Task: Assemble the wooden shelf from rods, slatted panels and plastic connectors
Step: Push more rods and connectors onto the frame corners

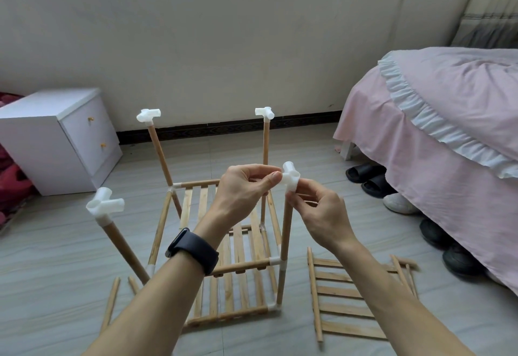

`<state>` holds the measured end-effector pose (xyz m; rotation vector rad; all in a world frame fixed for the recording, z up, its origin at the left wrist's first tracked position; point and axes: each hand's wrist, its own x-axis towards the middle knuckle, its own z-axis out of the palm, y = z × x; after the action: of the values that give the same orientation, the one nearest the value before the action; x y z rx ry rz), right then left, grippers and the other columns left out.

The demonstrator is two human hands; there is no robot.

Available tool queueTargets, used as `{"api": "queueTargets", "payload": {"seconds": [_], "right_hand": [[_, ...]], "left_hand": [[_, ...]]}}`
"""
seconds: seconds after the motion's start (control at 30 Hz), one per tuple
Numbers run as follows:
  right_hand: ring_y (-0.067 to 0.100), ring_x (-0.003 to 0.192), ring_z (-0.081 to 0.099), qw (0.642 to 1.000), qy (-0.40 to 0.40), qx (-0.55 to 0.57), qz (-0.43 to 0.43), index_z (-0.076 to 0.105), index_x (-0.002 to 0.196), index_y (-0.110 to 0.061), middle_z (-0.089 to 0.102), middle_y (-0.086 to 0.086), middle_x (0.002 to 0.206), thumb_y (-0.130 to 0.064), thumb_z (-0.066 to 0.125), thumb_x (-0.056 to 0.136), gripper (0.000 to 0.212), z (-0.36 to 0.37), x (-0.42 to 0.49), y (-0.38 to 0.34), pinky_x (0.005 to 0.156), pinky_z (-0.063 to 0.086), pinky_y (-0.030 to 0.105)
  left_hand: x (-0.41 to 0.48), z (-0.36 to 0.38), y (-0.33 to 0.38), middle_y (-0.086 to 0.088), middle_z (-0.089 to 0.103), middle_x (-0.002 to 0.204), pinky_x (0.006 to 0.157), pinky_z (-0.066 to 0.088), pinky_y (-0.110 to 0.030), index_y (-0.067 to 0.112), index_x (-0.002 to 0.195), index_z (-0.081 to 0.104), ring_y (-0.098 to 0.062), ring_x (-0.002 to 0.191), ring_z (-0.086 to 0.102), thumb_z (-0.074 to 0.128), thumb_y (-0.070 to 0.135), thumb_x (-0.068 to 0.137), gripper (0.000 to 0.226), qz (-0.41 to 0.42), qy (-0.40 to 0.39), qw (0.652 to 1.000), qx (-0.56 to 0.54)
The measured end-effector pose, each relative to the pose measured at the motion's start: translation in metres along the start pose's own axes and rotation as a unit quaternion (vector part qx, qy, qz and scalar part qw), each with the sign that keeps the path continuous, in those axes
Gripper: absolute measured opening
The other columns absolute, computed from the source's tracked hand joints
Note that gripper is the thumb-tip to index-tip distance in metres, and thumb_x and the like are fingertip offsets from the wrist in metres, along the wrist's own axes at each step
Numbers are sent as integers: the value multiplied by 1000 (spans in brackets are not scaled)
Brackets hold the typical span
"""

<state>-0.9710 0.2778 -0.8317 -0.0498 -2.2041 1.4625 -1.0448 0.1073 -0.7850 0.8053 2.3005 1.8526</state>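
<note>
Pinching what, that left hand (244, 190)? asks the first.

A white plastic connector (291, 177), says the second. The thumb and curled fingers close on its left side. A dark watch (193, 249) sits on that wrist.

And the right hand (316, 215)?

Its fingertips nip the same connector lower down, at the socket that meets the top of a rod (286, 229). Whether the socket is pushed fully on, the second cannot tell.

Which rod is that?

The upright at the near right corner of the shelf frame (241, 267). The frame stands on the floor, with two slatted tiers joined by rods and white corner pieces.

What of the frame's other corners?

Each upright is capped in white: a near-left connector (104, 205), a far-left connector (148, 114) and a far-right connector (265, 112). The near left upright leans outward from the frame.

Is anything lying loose?

A slatted panel (350, 297) lies flat on the floor just right of the frame. Thin loose rods (110, 305) lie on the floor by its near left corner.

And farther off?

A white bedside cabinet (56, 137) stands beyond the frame's left side. A bed (448, 103) with a pink cover stands to the frame's right, with shoes (370, 179) on the floor at the bed's foot, well apart from the frame.
</note>
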Motion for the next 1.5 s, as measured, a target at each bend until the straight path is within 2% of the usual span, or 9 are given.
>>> {"api": "queueTargets", "payload": {"seconds": [0.33,0.47,0.6,0.73,1.0,1.13,1.27,1.33,1.5], "right_hand": [[-19,89,63,997,17,-67,-32,67,128,-17,64,-27,95,-27,68,97,33,1,-3,6,78,48,3],[-11,87,65,995,27,-86,-47,67,126,-16,72,-12,102,-28,68,97,32,4,-4,6,80,50,6],[4,93,70,993,35,-96,-57,68,124,-14,74,-5,105,-30,67,98,31,6,-5,6,83,54,13],[1,91,66,990,33,-114,-70,68,122,-12,72,-7,102,-32,66,98,32,7,-6,7,78,49,3],[1,91,65,990,30,-118,-67,66,126,-13,73,-4,104,-33,63,99,33,8,-9,8,78,48,2],[5,83,66,986,31,-146,-67,66,120,-13,70,-7,93,-38,61,100,32,10,-11,6,73,54,13],[12,65,64,980,35,-183,-69,68,107,-12,65,-4,73,-38,58,102,28,15,-8,8,62,57,34],[13,66,65,979,34,-186,-70,69,105,-13,66,-3,73,-38,58,102,28,15,-6,8,62,57,36],[9,74,66,983,22,-175,-57,69,110,-14,68,-7,81,-41,56,102,31,13,-4,11,68,58,28]], "left_hand": [[-5,3,-7,2,76,91,64,54,-17,18,109,77,-7,69,68,73,34,86,28,-18,6,1000,-9],[-8,3,-6,6,76,89,62,53,-17,25,106,77,-8,68,69,73,38,85,25,-19,15,1000,-9],[-9,4,-7,4,76,96,63,53,-16,21,112,76,-8,69,69,71,35,89,27,-18,23,999,13],[-10,6,-7,3,75,97,64,53,-18,19,114,76,-9,69,69,71,34,91,28,-19,27,999,19],[-15,12,-7,4,75,91,61,53,-15,18,111,76,-5,63,65,72,31,91,25,0,55,998,27],[-17,12,-6,6,76,92,60,51,-14,18,111,77,-4,65,66,73,33,90,25,3,50,998,32],[-16,13,-7,8,75,96,65,54,-17,21,111,78,-4,71,68,73,35,91,25,1,62,997,50],[-14,12,-7,8,75,96,66,55,-19,20,110,78,-6,73,69,73,36,91,25,-4,64,997,46],[-14,16,-9,7,75,96,62,53,-16,24,106,77,-5,70,69,73,35,91,19,0,69,997,43]]}}
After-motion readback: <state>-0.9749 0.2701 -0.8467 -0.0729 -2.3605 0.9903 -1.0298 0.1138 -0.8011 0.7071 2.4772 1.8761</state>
